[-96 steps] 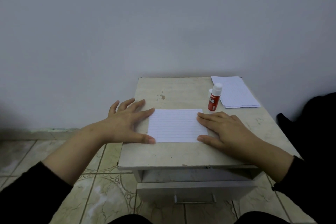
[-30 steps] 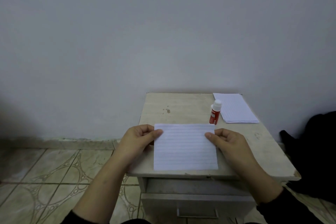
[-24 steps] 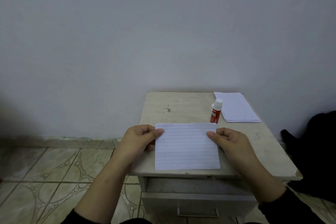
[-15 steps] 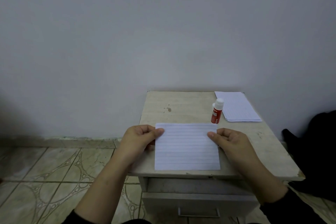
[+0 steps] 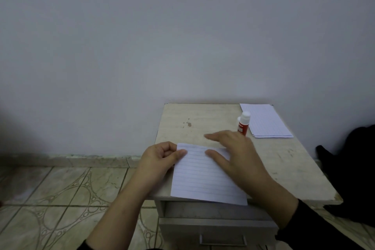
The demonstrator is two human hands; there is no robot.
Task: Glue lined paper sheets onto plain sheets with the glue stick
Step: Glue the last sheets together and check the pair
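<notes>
The left grip (image 5: 160, 158) pinches the lined sheet (image 5: 205, 178) at its far-left corner; the right grip (image 5: 237, 156), fingers released and spread, lies over its right part on the tabletop (image 5: 284, 160).

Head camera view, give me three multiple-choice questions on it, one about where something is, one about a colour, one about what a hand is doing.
1. Where does the glue stick stand?
A. Beside the paper stack at the table's far right
B. In the drawer
C. On the floor

2. What colour is the glue stick's cap?
A. Black
B. White
C. Green

3. What is the left hand doing?
A. Lying flat on the floor
B. Holding the glue stick
C. Pinching the lined sheet at its far left corner

Answers:
1 A: it stands upright on the table, right next to the stack's left edge.
2 B: a white cap tops the red body.
3 C: thumb and curled fingers grip that corner, while the right hand spreads open over the sheet.
</notes>
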